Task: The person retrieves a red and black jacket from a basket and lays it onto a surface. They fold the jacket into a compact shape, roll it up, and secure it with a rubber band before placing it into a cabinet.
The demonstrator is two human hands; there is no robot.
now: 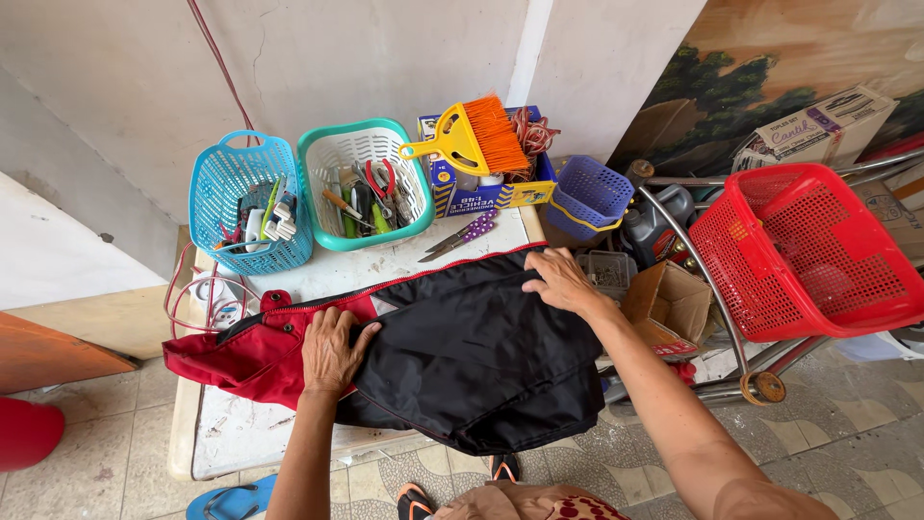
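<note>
While the black and red bag point(462, 356) lay on the counter point(241, 433), it was pressed by the flat, released fingers of the left hand point(332, 351) at 8 o'clock and the right hand point(561, 281) at 2 o'clock.

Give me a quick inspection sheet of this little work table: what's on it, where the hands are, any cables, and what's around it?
Surface: small white table, scuffed and stained.
Job's things: black and red fabric bag spread flat, hanging over the front edge.
Clutter: blue basket and teal basket of hand tools, purple-handled scissors, yellow brush with orange bristles, small purple basket.
Hands: left hand flat on the bag where red meets black; right hand pressing its upper right edge.
Cables: red cord down the wall; loops beside a white socket block.
Surroundings: red basket on a metal frame, cardboard boxes, tiled floor.
</note>
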